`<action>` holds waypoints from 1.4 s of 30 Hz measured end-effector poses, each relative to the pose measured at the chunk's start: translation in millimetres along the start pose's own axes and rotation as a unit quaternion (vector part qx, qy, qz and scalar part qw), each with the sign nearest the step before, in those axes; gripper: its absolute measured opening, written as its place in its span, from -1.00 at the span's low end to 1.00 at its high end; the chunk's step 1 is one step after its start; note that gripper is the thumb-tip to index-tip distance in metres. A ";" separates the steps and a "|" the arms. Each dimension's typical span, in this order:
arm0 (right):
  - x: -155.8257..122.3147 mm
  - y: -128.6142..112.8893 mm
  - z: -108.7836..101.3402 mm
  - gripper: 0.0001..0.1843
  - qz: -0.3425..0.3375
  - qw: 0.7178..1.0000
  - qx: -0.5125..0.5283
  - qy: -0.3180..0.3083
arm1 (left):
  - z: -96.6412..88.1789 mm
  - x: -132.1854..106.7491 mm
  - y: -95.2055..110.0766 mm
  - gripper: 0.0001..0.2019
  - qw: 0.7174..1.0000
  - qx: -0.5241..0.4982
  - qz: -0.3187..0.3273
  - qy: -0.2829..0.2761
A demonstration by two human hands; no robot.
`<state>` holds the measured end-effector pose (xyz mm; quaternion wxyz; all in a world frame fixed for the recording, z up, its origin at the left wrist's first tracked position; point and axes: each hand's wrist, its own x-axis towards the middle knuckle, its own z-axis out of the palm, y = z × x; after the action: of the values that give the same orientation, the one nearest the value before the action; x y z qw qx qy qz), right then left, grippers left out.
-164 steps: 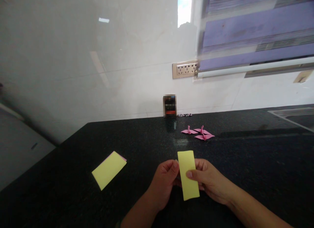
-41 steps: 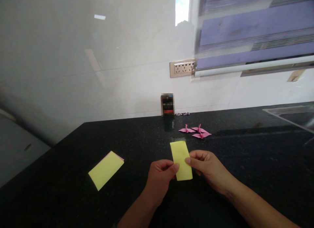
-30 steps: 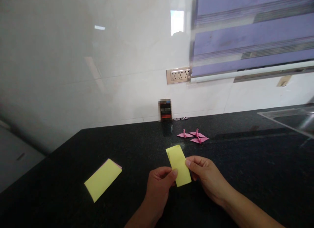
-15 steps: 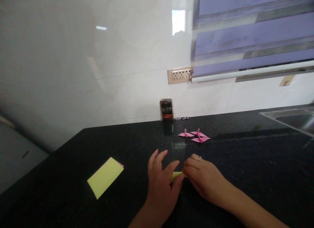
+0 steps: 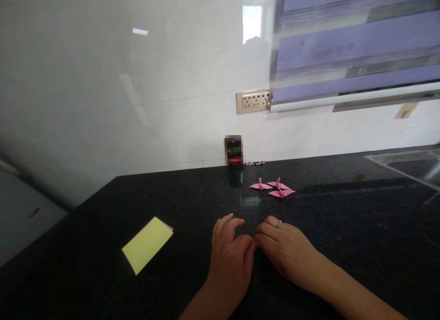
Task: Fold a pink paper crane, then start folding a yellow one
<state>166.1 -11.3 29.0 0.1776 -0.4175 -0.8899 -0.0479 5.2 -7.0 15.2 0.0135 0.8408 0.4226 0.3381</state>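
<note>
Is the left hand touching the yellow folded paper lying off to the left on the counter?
Apart. In the head view, bare black counter shows between the left hand and the yellow folded paper.

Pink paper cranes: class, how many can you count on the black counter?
3, clustered near the back wall: one on the left, one behind, one in front. None looks hidden.

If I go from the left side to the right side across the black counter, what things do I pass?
Folded yellow paper → left hand → right hand, fingertips meeting the left's. Farther back, the pink paper cranes sit above the hands' meeting point, so their place in the order is unclear.
</note>
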 end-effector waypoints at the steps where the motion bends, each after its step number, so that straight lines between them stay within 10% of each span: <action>1: 0.0 0.0 0.1 -0.80 0.000 1.000 0.000 -0.002 | 0.4 0.1 0.1 -0.84 1.000 0.001 0.001 -0.001; 42: -1.8 11.2 -0.5 -0.85 0.008 1.000 0.026 -0.007 | -8.9 6.6 -14.2 -0.82 0.996 0.070 0.032 -0.049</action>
<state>175.8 -5.5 28.1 0.1822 -0.4201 -0.8888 -0.0201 -7.1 4.6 21.4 -0.0358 0.8683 0.4169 0.2664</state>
